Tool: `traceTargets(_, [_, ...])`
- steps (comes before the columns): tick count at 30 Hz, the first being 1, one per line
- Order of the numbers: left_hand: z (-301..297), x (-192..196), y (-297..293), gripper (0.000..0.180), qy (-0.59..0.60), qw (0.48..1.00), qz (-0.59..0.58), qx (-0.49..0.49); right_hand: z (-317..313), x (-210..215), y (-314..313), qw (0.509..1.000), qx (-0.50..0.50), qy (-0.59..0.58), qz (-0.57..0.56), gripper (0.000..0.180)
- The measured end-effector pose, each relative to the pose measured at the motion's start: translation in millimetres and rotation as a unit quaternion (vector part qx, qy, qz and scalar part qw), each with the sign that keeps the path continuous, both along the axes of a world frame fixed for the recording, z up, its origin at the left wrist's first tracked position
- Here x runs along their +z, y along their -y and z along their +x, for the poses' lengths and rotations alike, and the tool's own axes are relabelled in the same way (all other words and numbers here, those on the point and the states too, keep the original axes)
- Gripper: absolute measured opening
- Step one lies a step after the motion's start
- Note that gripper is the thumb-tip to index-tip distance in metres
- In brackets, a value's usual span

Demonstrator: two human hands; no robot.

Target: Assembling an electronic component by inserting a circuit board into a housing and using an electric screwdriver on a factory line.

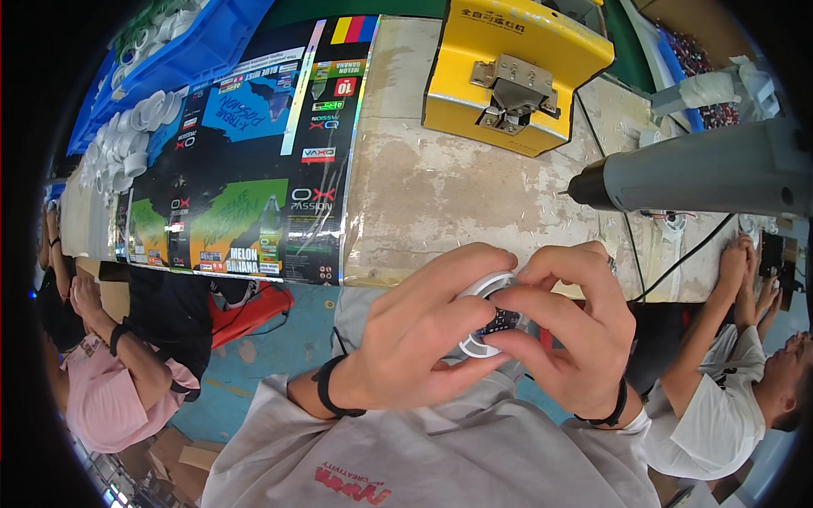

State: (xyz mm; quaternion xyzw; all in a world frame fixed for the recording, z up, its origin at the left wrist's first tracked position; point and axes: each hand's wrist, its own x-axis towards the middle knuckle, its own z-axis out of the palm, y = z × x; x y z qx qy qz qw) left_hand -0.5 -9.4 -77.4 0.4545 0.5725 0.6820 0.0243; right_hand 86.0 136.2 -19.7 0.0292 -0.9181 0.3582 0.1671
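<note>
Close in front of my body, just off the table's near edge, I hold a round white plastic housing (479, 349). A small dark circuit board (503, 320) with light marks shows inside its ring. My left hand (415, 334) is closed around the housing's left side, its thumb reaching over the opening. My right hand (580, 326) bends in from the other side, thumb and fingers curled at the housing's right rim and the board. Fingers cover much of both parts, so whether the board is seated cannot be told.
A yellow machine with a metal bracket (512, 93) stands at the back. From the right juts a grey power screwdriver (694, 173), above a black cable (690, 256). White round parts (123, 152) are piled left, by a blue bin (190, 59). Co-workers sit on both sides.
</note>
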Motion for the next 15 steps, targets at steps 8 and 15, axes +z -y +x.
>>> traceTargets(8, [-11.7, 10.5, 9.4, 0.036, -0.082, 0.991, -0.101, -0.039, -0.8, -5.1, 0.7, 0.998, 0.001, 0.020, -0.062, 0.037])
traceTargets(15, [-10.2, 1.7, 7.0, 0.031, -0.112, 0.993, -0.040, -0.020, 1.7, -5.9, 3.4, 0.996, -0.001, 0.025, -0.082, 0.036])
